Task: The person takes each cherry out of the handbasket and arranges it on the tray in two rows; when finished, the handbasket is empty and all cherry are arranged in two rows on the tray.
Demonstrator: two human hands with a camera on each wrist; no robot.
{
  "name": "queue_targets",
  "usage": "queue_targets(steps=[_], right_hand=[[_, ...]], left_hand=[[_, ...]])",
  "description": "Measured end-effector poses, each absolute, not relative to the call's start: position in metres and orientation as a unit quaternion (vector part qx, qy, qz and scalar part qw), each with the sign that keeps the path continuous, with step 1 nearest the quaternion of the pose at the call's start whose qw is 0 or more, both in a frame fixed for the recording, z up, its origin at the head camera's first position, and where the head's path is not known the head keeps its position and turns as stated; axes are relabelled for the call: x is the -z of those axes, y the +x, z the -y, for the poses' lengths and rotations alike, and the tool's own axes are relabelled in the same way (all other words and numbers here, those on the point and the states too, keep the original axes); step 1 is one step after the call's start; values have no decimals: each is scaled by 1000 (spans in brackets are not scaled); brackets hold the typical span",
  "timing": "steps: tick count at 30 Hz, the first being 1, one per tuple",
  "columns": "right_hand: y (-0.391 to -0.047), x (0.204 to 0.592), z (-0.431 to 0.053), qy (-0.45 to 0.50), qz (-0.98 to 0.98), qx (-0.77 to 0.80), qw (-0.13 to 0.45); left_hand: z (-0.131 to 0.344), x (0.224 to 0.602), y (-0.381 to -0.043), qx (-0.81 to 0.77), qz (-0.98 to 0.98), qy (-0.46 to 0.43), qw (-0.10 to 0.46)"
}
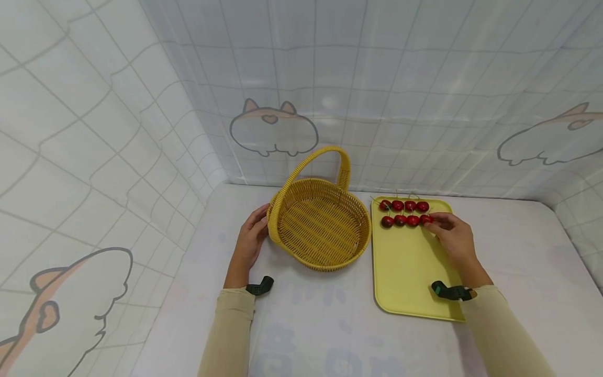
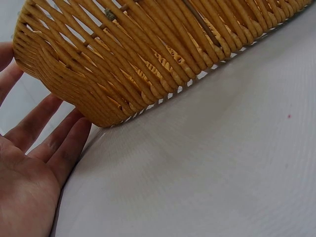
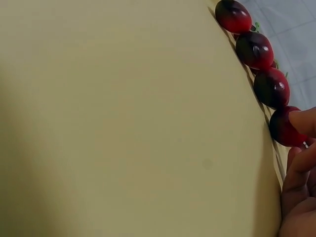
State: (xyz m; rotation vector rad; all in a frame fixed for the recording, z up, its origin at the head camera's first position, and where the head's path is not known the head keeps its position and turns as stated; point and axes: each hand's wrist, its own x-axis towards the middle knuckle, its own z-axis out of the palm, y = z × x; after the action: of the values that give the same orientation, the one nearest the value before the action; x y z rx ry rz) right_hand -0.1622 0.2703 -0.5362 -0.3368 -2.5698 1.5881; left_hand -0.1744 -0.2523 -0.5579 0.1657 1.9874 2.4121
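My left hand (image 1: 250,238) rests its fairly straight fingers against the left side of a yellow woven basket (image 1: 322,230) with a tall arched handle. In the left wrist view, the fingertips touch the basket's slatted wall (image 2: 133,64). Two rows of dark red cherries (image 1: 400,220) with stems lie at the far end of a yellow tray (image 1: 405,272). At the right end of the nearer row, my right hand (image 1: 454,238) pinches a cherry (image 3: 285,127) between thumb and fingers. That cherry still sits in line with its neighbours. Part of it is covered by the thumb.
Basket and tray stand side by side on a white-covered table (image 1: 320,314). Behind them rises a white gridded curtain (image 1: 395,115) with cartoon animal prints, which also hangs on the left. Each wrist carries a small black device (image 1: 260,286).
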Motion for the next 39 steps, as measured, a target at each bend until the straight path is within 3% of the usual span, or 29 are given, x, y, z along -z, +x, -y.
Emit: queue_targets(steps=[39], right_hand=[[-161, 535, -273, -147, 826, -540, 65]], left_hand=[[251, 557, -174, -773, -632, 56, 2]])
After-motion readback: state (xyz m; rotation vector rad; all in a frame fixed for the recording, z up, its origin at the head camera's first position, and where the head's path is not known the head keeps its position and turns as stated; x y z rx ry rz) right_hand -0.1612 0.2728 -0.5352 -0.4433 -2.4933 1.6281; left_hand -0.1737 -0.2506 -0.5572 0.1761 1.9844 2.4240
